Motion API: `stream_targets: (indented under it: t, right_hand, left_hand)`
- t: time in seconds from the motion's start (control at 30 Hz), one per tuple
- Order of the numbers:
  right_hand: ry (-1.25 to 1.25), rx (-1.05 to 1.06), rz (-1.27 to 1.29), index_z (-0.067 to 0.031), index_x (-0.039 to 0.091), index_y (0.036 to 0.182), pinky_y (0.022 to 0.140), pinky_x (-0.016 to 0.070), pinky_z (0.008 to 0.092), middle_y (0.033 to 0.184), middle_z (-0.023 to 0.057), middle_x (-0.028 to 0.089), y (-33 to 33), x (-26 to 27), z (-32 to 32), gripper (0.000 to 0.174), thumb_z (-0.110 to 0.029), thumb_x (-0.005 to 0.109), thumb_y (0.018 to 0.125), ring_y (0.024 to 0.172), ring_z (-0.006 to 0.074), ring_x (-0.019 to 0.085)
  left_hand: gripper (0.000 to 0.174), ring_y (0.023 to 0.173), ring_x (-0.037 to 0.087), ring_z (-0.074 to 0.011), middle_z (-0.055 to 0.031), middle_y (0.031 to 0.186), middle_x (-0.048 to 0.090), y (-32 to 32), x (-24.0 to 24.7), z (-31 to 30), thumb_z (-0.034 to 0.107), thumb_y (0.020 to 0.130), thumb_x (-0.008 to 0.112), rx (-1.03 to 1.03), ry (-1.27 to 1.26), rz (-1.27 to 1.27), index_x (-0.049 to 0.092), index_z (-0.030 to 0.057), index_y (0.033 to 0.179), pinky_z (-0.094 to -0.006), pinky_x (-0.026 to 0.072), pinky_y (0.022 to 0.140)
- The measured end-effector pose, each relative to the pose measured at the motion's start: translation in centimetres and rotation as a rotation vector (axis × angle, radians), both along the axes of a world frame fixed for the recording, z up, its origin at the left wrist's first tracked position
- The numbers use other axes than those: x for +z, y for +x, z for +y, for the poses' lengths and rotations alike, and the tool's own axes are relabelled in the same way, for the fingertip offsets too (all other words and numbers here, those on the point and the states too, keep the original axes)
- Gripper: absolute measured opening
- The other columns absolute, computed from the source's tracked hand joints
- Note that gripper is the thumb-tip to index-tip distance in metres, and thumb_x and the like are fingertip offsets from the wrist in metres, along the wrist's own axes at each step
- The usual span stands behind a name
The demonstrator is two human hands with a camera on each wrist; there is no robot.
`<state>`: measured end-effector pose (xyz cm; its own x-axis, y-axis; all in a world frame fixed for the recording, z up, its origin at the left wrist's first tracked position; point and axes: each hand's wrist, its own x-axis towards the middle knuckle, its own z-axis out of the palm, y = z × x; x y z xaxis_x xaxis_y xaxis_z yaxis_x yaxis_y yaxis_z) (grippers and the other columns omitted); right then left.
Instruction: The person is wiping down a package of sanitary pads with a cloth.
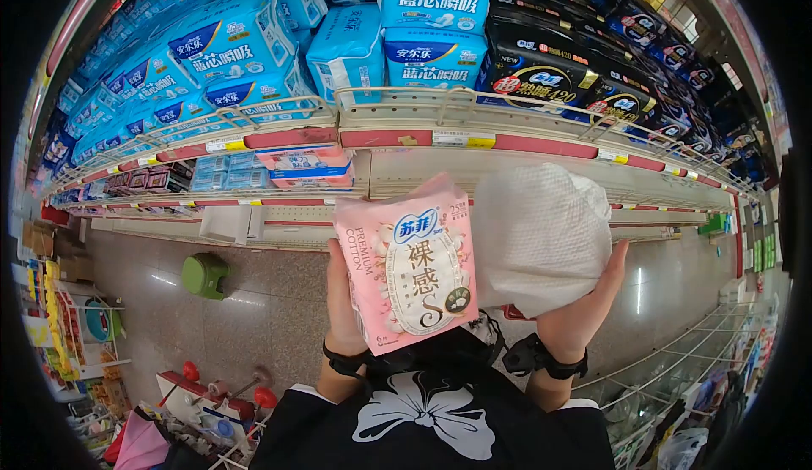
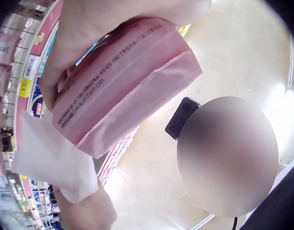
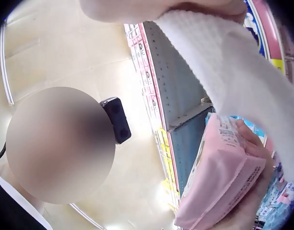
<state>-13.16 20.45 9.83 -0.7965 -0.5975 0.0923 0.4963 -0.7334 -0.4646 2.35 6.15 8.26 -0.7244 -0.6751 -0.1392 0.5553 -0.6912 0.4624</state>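
- Packet (image 1: pixel 406 271), pink with a pale oval label, is held up at the middle of the scene, its printed front facing the wearer and leaning slightly.
- The left hand (image 1: pixel 343 309) grips its left side, fingers clamped on the packet.
- Just right of the packet is a white sheet (image 1: pixel 541 242), crumpled and textured.
- The right hand (image 1: pixel 584 309) holds the sheet at its near right side, the fingers clamped on it; several are hidden behind it.
- Black bands circle both wrists; near, between the forearms, is a black shirt (image 1: pixel 541 436) with a white bow print.
- Beyond the hands runs a shelf (image 1: pixel 389 139) with a red edge and price labels.
- On it, blue packs (image 1: pixel 233 60) fill the far left and middle, black packs (image 1: pixel 541 68) the far right.
- Left, a green stool (image 1: pixel 205 275) stands on the tiled floor (image 1: pixel 271 271).
- Near right is a wire rack (image 1: pixel 668 360).
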Motion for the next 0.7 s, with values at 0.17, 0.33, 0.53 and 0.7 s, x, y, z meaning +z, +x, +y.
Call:
stream_targets:
  t: [0.17, 0.33, 0.53, 0.7]
  right_hand:
    - [1.088, -0.585, 0.918, 0.0012, 0.018, 0.134, 0.101, 0.0261, 0.0403, 0.134, 0.016, 0.027, 2.2, -1.5, -0.5, 0.056, -0.022, 0.043, 0.09, 0.124, 0.0257, 0.029]
    - [0.254, 0.037, 0.898, -0.0043, 0.016, 0.137, 0.101, 0.0241, 0.0435, 0.139, 0.0146, 0.027, 2.1, 3.2, -4.4, 0.069, -0.032, 0.052, 0.085, 0.126, 0.0346, 0.027]
    - [0.783, -0.079, 1.817, -0.0003, 0.05, 0.119, 0.098, 0.0294, 0.0445, 0.13, 0.0131, 0.042, 3.1, 3.8, -4.8, 0.046, -0.015, 0.054, 0.075, 0.124, 0.0352, 0.032]
    - [0.714, -0.009, 1.889, 0.0002, 0.055, 0.112, 0.099, 0.0297, 0.0413, 0.122, 0.0102, 0.05, 3.2, 3.8, -3.9, 0.041, -0.02, 0.054, 0.076, 0.119, 0.0286, 0.042]
  left_hand:
    - [0.064, 0.115, 0.044, -0.0242, -0.0153, 0.129, 0.04, -0.1, -0.9, 0.2, 0.051, 0.09, 0.026, -0.163, 0.063, 0.14, 0.028, 0.0015, 0.13, -0.0368, 0.0359, 0.097]
    - [0.064, 0.117, 0.042, -0.0235, -0.0135, 0.13, 0.038, -1.0, -1.1, 0.6, 0.051, 0.091, 0.023, -0.297, 0.064, 0.464, 0.025, 0.0024, 0.132, -0.0367, 0.0341, 0.098]
    - [0.062, 0.119, 0.04, -0.0227, -0.0118, 0.131, 0.037, -0.4, 1.2, 0.8, 0.05, 0.091, 0.021, -0.185, -0.044, 0.063, 0.025, 0.0044, 0.133, -0.0355, 0.0314, 0.1]
    - [0.062, 0.118, 0.041, -0.0233, -0.0126, 0.13, 0.039, -0.3, 0.2, 0.7, 0.05, 0.091, 0.021, -0.164, 0.029, 0.121, 0.026, 0.0039, 0.132, -0.035, 0.0319, 0.099]
